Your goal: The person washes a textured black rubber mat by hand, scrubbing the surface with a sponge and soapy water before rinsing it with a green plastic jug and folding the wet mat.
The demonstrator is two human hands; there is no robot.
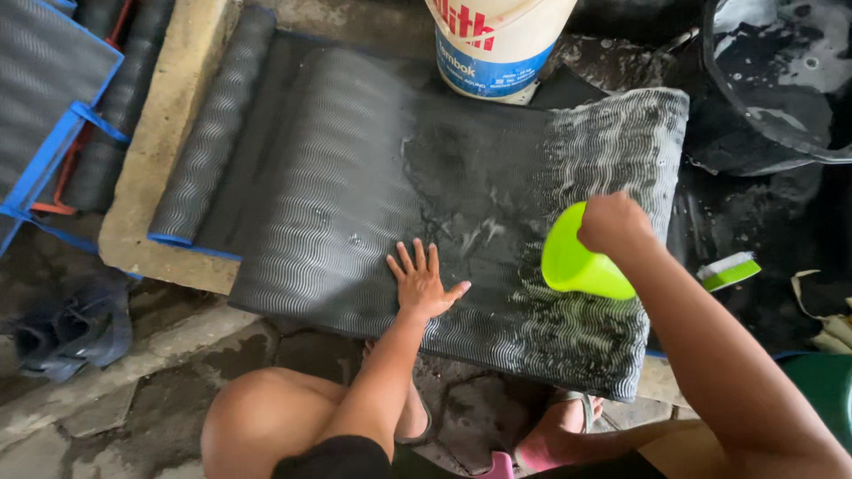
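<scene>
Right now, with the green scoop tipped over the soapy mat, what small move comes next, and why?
Probably sweep the green scoop in the right hand toward the mat's right end: white suds streak the ribs there, while the middle looks wet and dark. The left hand lies flat on the mat, steadying it.

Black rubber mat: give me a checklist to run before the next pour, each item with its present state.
1. Left hand flat on black rubber mat, pinning it: ok.
2. Right hand grips green scoop: ok.
3. Scoop over the mat's soapy part: ok.
4. Water in scoop: cannot tell.
5. Green-handled brush lies beside the mat, near the right hand: ok.
6. White bucket stands at the mat's far edge, clear of the hands: ok.
</scene>
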